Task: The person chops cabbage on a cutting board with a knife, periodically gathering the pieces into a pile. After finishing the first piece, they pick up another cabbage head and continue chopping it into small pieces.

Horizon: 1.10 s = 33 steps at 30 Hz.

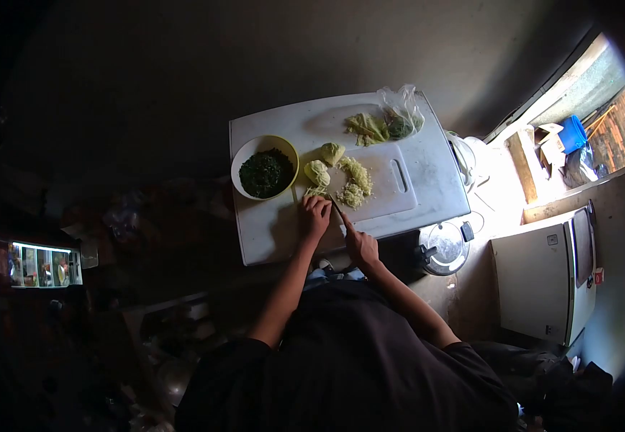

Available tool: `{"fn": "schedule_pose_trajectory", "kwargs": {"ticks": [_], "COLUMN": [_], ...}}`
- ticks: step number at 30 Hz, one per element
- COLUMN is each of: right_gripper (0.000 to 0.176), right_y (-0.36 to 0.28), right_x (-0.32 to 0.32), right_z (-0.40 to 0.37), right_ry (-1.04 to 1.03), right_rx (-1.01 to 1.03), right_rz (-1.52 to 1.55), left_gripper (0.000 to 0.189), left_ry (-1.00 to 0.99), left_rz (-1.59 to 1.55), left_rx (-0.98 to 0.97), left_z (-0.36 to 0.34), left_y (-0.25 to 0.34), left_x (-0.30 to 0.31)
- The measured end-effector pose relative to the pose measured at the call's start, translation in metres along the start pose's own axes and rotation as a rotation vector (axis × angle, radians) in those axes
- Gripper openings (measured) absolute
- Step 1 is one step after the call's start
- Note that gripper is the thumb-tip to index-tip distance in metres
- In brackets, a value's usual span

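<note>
In the head view, my right hand (362,249) is wrapped round the handle of a knife (337,208), its blade pointing up and left over the front of a white cutting board (388,201). Close to the blade, my left hand (316,214) has its fingers bent down on a pale green piece of cabbage (314,192), mostly hidden under them. Two larger cabbage chunks (317,173) lie just beyond on the board's left side. Shredded cabbage (356,183) is heaped in a curve to the right of the blade.
A yellow-rimmed bowl of chopped dark greens (266,173) stands left of the board on the white table (305,115). Loose outer leaves (367,128) and a clear plastic bag (404,111) lie at the back right. A pot with a lid (445,247) stands beside the table, near a white fridge (532,273).
</note>
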State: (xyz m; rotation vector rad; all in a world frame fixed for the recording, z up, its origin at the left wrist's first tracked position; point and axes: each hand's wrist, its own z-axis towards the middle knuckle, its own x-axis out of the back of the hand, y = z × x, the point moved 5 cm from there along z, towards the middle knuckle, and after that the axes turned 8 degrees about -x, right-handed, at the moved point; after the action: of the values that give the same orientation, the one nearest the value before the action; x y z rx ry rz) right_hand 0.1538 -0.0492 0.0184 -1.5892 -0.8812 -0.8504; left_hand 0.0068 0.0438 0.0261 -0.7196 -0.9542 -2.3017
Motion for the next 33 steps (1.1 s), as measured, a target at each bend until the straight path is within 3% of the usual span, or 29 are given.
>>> {"fn": "schedule_pose_trajectory", "kwargs": {"ticks": [15,18,33], "right_gripper": [0.074,0.064,0.076], "right_y": [0.004,0.003,0.002], "right_x": [0.013,0.013,0.000], "right_z": [-0.015,-0.017,-0.008], "right_ry": [-0.081,-0.063,-0.030], "right_rx": [-0.048,-0.036,-0.010], "right_rz": [-0.011,-0.010,-0.018], "left_gripper": [0.007,0.007,0.007], "left_ry": [0.064,0.086,0.076], "left_rz": [-0.070,-0.074,-0.048], "left_rx": [-0.005,-0.006,0.017], "left_z": [-0.005,-0.006,-0.007], "left_y": [-0.003,-0.005,-0.003], "left_x": [-0.001,-0.003,-0.002]}}
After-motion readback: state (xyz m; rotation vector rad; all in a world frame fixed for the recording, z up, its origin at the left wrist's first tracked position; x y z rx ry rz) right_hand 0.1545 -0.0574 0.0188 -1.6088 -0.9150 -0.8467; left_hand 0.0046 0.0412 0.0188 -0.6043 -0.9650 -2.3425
